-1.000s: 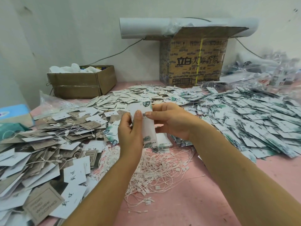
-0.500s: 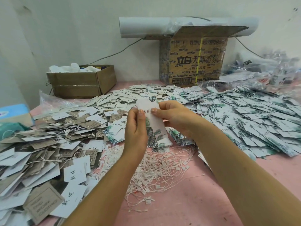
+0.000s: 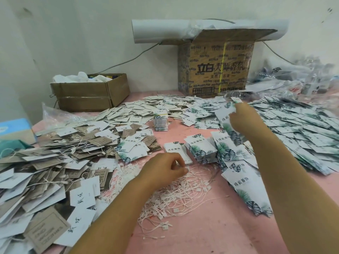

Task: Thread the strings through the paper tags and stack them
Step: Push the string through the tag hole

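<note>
**One tag out to the heap, next string in the fingers**

Carries a leaf-printed tag [image 3: 226,123] in the right hand [image 3: 240,121], fingers curled round it, out over the far right heap of finished tags [image 3: 302,132]. Blurred there, so cannot say whether it touches the heap yet. Reaches meanwhile with the left hand [image 3: 165,167] into the string pile [image 3: 176,197] near the middle of the pink table [image 3: 211,233], thumb and fingertips pinched on one string [image 3: 186,169]. Looks like the seam between two rounds: stacking one tag, fetching the string for the next.

Calls next for letting the tag go onto the heap. Then for drawing that single string free of the tangle without dragging its neighbours. After that, for taking a fresh tag from the small neat stacks [image 3: 200,151] just beyond the left hand and finding its hole with the string end.

Differs plainly from half a second ago. Then: both hands close together at the middle, gripping one tag upright between them. Now: parted, the right gone far and right with the tag, the left dropped near to the strings.
</note>
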